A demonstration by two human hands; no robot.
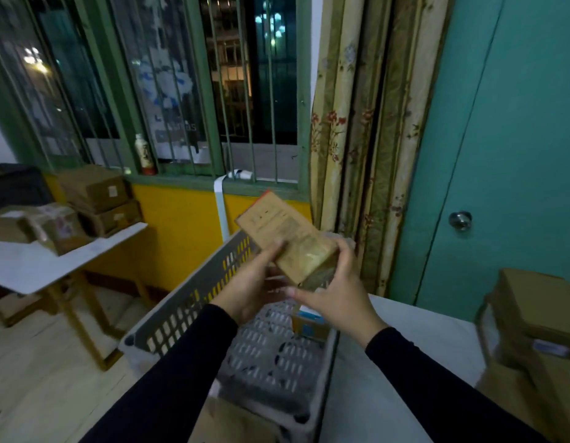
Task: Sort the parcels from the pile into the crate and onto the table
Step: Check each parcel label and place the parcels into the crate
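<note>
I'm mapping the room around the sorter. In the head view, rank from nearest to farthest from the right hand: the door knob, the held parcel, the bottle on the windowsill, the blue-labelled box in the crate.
1. Held parcel, gripped by the right hand.
2. Blue-labelled box, just below in the crate.
3. Door knob, up right on the door.
4. Bottle, far left on the windowsill.

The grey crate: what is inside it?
Inside the grey crate one small box with a blue and white label lies at the far end. The perforated floor shows elsewhere; the hands and held parcel cover part of the far end.
</note>
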